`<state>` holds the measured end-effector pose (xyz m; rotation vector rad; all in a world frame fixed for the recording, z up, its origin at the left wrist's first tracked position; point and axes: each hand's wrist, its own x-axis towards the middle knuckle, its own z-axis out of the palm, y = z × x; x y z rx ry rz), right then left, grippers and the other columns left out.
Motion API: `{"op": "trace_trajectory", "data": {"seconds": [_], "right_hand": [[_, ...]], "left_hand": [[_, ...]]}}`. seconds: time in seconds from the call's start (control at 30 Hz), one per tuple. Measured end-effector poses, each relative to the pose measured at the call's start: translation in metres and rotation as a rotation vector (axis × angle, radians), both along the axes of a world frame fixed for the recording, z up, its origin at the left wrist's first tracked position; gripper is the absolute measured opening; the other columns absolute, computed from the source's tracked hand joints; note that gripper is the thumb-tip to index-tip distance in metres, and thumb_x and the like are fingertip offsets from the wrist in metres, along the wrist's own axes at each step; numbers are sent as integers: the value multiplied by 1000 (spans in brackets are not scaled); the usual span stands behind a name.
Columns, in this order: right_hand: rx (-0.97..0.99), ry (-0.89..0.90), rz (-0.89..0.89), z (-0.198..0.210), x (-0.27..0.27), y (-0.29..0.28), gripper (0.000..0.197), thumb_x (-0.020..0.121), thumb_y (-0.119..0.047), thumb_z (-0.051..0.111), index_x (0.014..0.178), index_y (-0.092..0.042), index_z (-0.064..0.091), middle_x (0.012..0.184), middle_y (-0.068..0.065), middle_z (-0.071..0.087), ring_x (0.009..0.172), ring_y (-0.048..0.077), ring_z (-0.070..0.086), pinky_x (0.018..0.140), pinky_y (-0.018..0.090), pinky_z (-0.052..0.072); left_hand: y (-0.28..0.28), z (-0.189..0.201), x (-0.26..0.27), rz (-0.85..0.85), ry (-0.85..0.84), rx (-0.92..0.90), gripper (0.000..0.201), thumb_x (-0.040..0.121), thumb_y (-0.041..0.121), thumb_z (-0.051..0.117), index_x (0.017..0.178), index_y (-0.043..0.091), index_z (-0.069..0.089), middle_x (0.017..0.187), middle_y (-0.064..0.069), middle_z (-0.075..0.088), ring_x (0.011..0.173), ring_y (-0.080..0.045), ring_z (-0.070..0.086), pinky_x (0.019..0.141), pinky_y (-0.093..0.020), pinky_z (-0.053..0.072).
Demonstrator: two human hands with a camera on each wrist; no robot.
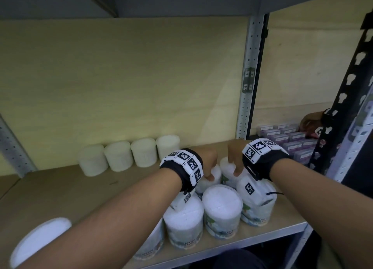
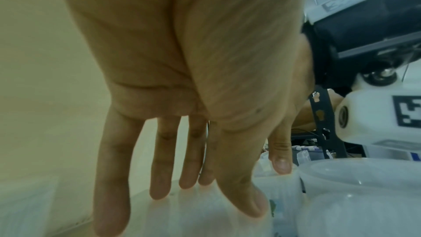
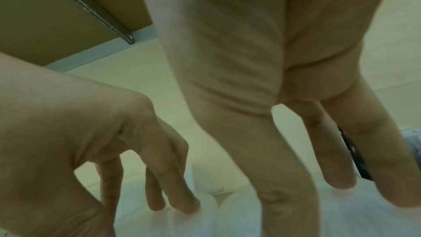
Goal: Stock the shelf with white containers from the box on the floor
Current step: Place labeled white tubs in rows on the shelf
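White containers (image 1: 222,206) clustered near shelf (image 1: 80,190) front right corner. Left hand (image 1: 207,163) and right hand (image 1: 235,159) spread, fingertips resting on two lids. Push both straight back, evenly, avoiding tipping neighbours.

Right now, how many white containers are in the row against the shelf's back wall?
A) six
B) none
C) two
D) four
D: the head view shows four white containers side by side along the back wall, apart from the front cluster under both hands.
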<state>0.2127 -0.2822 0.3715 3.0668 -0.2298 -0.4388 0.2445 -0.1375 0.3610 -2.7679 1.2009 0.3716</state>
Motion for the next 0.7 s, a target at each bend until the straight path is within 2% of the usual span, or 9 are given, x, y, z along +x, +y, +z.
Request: {"op": "trace_trajectory", "data": {"seconds": [0.07, 0.13, 0.17, 0.27, 0.37, 0.43, 0.5, 0.57, 0.7], "right_hand": [[6, 1, 19, 1, -4, 1, 55, 65, -25, 85, 115, -12, 66, 118, 11, 66, 111, 29, 63, 96, 39, 52], [-1, 8, 14, -4, -3, -2, 54, 64, -28, 85, 113, -13, 66, 115, 10, 67, 109, 28, 64, 94, 40, 53], [-16, 24, 21, -2, -3, -1, 55, 65, -31, 84, 113, -12, 66, 115, 9, 67, 109, 28, 64, 94, 39, 53], [-18, 90, 71, -1, 0, -2, 66, 69, -46, 78, 120, -5, 65, 122, 11, 66, 112, 27, 62, 98, 38, 51], [108, 56, 23, 6, 0, -3, 57, 79, -35, 73, 119, 4, 63, 124, 17, 63, 116, 32, 60, 92, 30, 49], [127, 9, 9, 7, 2, -2, 42, 84, -29, 67, 114, 2, 68, 121, 14, 66, 113, 29, 62, 89, 28, 50], [138, -43, -7, 8, 8, 0, 30, 84, -20, 64, 108, -4, 72, 116, 8, 69, 108, 24, 64, 93, 30, 52], [175, -96, -17, 7, 18, 3, 25, 83, -13, 61, 102, -6, 75, 113, 7, 71, 104, 23, 66, 94, 33, 54], [235, -172, 80, 13, 35, 23, 24, 86, -13, 62, 107, -10, 74, 119, 5, 68, 110, 22, 63, 96, 29, 50]], "left_hand": [[2, 1, -6, -27, 3, 2, 50, 79, 30, 75, 117, 0, 61, 108, -13, 66, 82, -19, 49, 66, -24, 40], [3, 0, -8, -55, -9, -26, 51, 80, 30, 74, 119, 0, 60, 100, -11, 61, 82, -18, 47, 56, -22, 35], [5, 5, -12, -67, 2, -33, 50, 80, 30, 74, 118, 0, 60, 101, -10, 62, 81, -19, 48, 55, -22, 35], [10, 6, -12, -59, 49, -69, 53, 77, 34, 75, 119, 5, 60, 117, -10, 64, 90, -21, 56, 72, -25, 43], [19, 8, -13, -52, 79, -111, 51, 79, 33, 74, 122, 9, 60, 122, -6, 62, 107, -24, 60, 88, -30, 48], [27, 11, -10, -31, 110, -160, 47, 83, 31, 70, 124, 11, 59, 123, -5, 61, 110, -24, 59, 93, -31, 48], [39, 14, -2, 17, 127, -214, 42, 87, 31, 64, 123, 11, 59, 122, -5, 62, 107, -21, 59, 91, -30, 49], [56, 19, 9, 80, 134, -255, 35, 89, 28, 60, 120, 12, 60, 121, -4, 62, 101, -17, 57, 84, -26, 47], [98, 23, 38, 192, 60, -262, 37, 91, 33, 57, 124, 15, 60, 124, -4, 60, 111, -21, 57, 88, -24, 42]]}}
